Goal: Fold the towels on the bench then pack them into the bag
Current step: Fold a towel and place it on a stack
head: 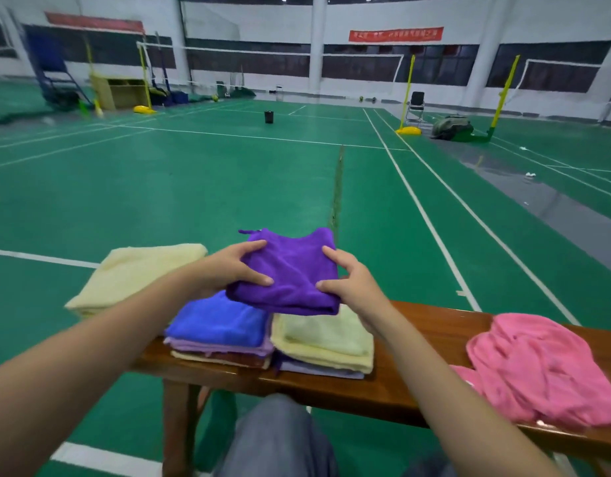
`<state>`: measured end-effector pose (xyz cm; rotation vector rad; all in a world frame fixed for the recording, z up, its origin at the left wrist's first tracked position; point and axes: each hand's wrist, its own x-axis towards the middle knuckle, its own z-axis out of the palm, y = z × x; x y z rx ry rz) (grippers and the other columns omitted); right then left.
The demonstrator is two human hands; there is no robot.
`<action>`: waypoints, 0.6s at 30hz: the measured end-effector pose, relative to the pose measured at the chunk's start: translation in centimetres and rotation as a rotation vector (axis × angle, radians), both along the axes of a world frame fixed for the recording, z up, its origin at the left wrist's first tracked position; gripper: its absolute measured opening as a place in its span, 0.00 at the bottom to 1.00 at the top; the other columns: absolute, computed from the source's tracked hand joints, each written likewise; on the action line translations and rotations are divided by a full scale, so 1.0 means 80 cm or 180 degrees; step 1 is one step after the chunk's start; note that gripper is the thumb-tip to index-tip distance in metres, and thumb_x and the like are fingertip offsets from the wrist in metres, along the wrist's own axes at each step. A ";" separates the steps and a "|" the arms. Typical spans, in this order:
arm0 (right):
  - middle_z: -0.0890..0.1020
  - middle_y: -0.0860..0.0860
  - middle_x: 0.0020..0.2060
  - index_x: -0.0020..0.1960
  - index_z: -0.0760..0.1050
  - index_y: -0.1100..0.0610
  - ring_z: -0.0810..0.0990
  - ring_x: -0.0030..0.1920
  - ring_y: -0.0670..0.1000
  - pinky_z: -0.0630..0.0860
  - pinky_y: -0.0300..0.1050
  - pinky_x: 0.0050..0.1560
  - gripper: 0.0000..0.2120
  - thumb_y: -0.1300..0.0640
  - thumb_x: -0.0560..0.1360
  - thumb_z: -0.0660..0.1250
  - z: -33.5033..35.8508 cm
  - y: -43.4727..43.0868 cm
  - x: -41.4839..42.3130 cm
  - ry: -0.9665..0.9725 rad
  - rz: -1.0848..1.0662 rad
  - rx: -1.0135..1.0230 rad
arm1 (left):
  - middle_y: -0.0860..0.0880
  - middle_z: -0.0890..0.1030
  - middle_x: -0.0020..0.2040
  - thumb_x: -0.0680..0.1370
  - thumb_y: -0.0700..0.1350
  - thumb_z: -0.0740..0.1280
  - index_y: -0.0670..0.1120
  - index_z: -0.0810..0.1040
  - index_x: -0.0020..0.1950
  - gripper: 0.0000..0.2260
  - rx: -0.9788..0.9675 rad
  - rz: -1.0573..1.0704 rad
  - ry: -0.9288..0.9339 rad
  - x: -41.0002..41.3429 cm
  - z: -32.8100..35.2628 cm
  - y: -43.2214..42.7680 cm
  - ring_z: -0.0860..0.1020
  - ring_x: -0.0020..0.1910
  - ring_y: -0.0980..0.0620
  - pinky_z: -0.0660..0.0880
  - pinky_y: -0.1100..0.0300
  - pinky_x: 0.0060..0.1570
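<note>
A folded purple towel [290, 270] hangs just above the wooden bench [434, 328]. My left hand [235, 266] grips its left edge and my right hand [352, 284] grips its right edge. Under it sit two stacks of folded towels: one topped by a blue towel [218, 321], the other topped by a pale yellow towel [324, 339]. A larger cream towel [132, 273] lies folded at the bench's left end. A crumpled pink towel [545, 370] lies unfolded on the right. No bag is in view.
The bench stands on a green badminton court floor [194, 187]. My knees [276, 438] are just in front of the bench. Far off are net posts [409, 94], a black bin [269, 116] and a chair [417, 106].
</note>
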<state>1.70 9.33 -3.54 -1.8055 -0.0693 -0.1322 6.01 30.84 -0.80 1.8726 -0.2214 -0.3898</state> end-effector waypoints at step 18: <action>0.59 0.51 0.75 0.73 0.63 0.52 0.56 0.74 0.52 0.53 0.44 0.73 0.28 0.48 0.76 0.65 -0.075 0.134 0.030 -0.0624 -0.0022 -0.2540 | 0.48 0.63 0.74 0.79 0.48 0.64 0.46 0.66 0.72 0.23 0.2032 0.0196 -0.2165 0.012 -0.102 0.083 0.60 0.73 0.50 0.53 0.60 0.71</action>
